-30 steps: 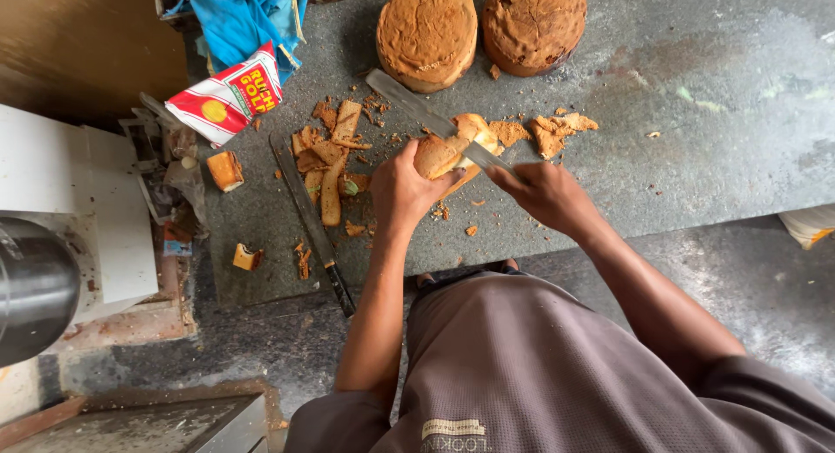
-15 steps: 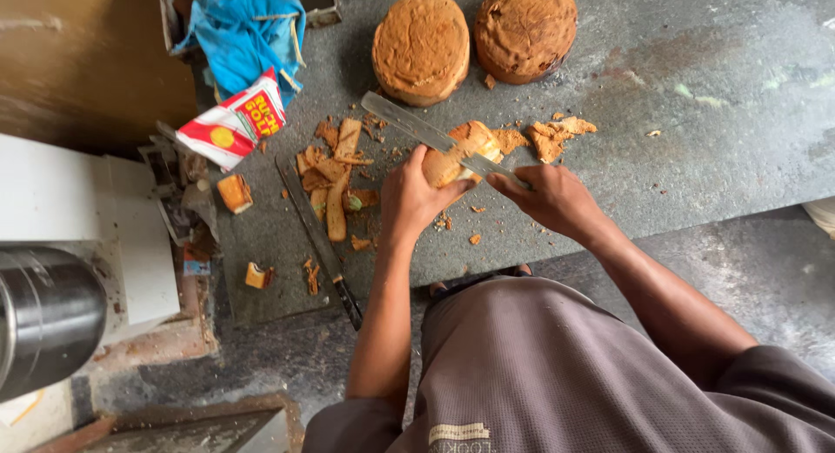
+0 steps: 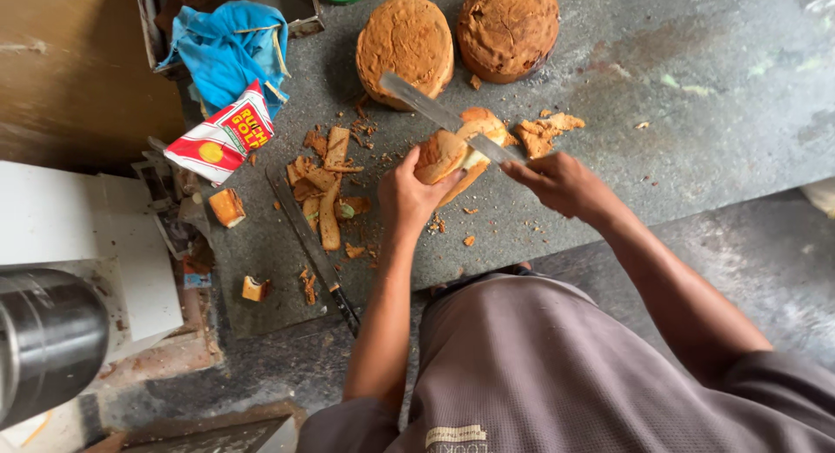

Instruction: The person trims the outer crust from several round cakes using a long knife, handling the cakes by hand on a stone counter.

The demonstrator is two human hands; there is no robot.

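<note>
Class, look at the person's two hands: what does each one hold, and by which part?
The left hand grips the bun around its near side. The right hand holds the long knife by its handle end.

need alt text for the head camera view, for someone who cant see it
Seen from above, a person's left hand holds a small brown-crusted cake on a grey worktop while the right hand draws a long knife across it. Cut crust strips lie to the left, and two round cakes sit beyond.
</note>
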